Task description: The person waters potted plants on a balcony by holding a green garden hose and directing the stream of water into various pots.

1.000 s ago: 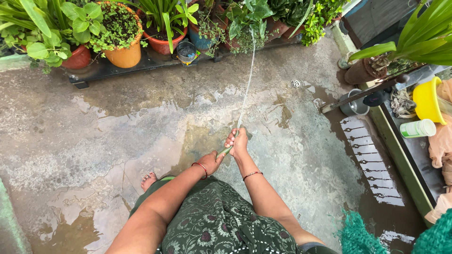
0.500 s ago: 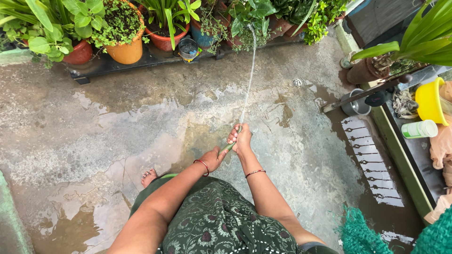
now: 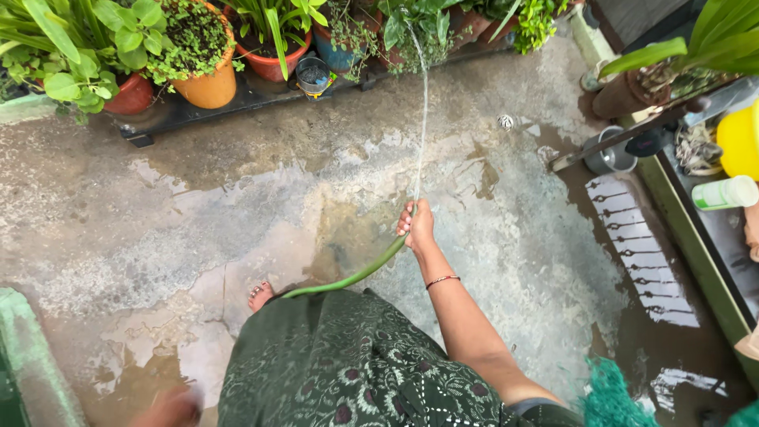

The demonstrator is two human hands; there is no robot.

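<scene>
My right hand (image 3: 418, 224) is closed around the end of a green hose (image 3: 356, 274), which curves back toward my dress and bare foot (image 3: 260, 295). A thin water stream (image 3: 424, 119) arcs from the hose to the leafy potted plants (image 3: 411, 32) at the far edge. My left hand (image 3: 170, 407) is off the hose, a blur low at the bottom left beside my dress; its fingers cannot be made out.
An orange pot (image 3: 207, 87) and a red pot (image 3: 130, 96) stand in the plant row on a dark tray. The concrete floor (image 3: 198, 229) is wet with puddles. At right are a steel pot (image 3: 609, 155), a yellow bowl (image 3: 741, 139), a white bottle (image 3: 723, 192) and a floor drain (image 3: 505, 122).
My left hand let go of the hose and dropped to the lower left. My right hand moved slightly right and forward with the hose, still spraying the plants.
</scene>
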